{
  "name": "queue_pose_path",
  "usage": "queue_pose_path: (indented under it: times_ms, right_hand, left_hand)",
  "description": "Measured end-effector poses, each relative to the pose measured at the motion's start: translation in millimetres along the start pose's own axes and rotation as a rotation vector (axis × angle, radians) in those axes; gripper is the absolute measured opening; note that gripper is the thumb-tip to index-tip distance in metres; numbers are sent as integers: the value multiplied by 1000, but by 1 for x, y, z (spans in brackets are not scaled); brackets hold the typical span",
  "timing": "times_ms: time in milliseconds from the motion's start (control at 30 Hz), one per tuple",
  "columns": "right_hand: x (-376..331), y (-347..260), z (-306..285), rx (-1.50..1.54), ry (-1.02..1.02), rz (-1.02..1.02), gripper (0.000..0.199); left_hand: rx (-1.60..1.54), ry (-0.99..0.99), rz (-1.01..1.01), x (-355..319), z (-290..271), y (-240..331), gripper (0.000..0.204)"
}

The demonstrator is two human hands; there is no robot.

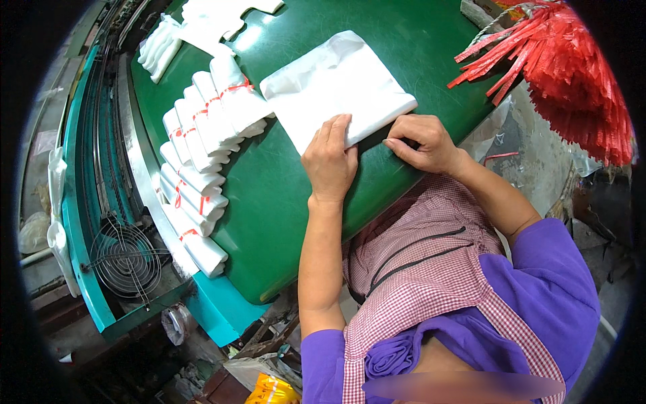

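Observation:
A flat stack of white plastic bags lies on the green tabletop, its near edge toward me. My left hand rests on the near left part of the stack, fingers stretched out side by side over the plastic and thumb along the edge. At the near right corner, my right hand is curled, thumb tip against the forefinger. Whatever may be between those fingertips is too small to make out. Left of the stack, several rolled bundles of white bags lie in overlapping rows, tied with red strips.
A large bunch of red plastic strips hangs at the far right. More loose white bags lie at the table's far left. Beyond the green table, a teal machine frame with a round wire fan guard runs along the left.

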State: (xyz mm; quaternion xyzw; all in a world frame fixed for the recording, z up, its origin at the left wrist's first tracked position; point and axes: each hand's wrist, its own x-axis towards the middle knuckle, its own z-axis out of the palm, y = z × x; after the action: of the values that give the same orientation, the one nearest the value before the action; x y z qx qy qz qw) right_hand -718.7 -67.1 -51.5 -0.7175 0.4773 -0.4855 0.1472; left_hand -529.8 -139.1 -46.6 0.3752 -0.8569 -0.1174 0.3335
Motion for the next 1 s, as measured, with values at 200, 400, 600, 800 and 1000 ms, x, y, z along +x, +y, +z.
queue_pose_path:
  times_ms: [200, 400, 600, 800, 1000]
  right_hand:
    - [0, -1, -2, 6, -15, -11, 8]
    - [2, -2, 2, 0, 11, 33, 9]
    - [2, -3, 6, 66, 27, 258, 14]
    - [-1, -36, 14, 676, -228, 708, 40]
    - [25, -8, 6, 1465, 126, 957, 59]
  left_hand:
    - [18, 4, 22, 0, -1, 1, 41]
    - [33, -12, 1, -1, -1, -1, 44]
    - [103, -35, -16, 3, -1, 3, 40]
    - [-176, -25, -215, 9, -11, -6, 24]
    - [-372, -197, -106, -32, -45, -9, 39]
